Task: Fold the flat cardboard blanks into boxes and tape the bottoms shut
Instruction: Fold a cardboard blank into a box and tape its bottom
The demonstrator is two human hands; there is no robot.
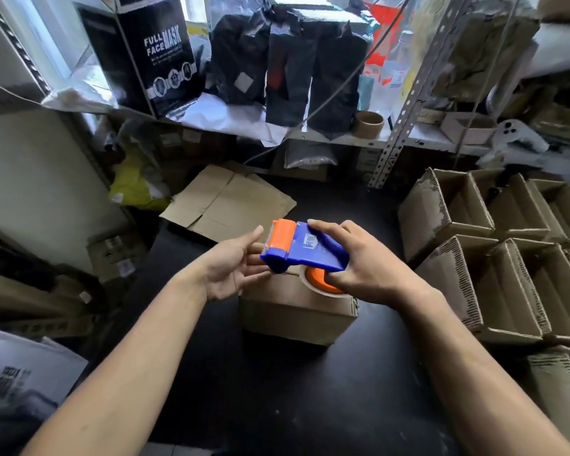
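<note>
A folded cardboard box stands on the black table in the middle of the view. Just above it my right hand grips a blue and orange tape dispenser, with its fingers curled over the blue body and the tape roll below. My left hand is at the dispenser's orange front end, its fingers nearly straight and touching the underside there. Whether tape runs onto the box is hidden by the dispenser. A pile of flat cardboard blanks lies at the table's far edge.
Several folded open boxes are stacked on their sides at the right. A shelf behind holds black bags, a "Full Face Mask" box and a tape core. Papers lie at the lower left.
</note>
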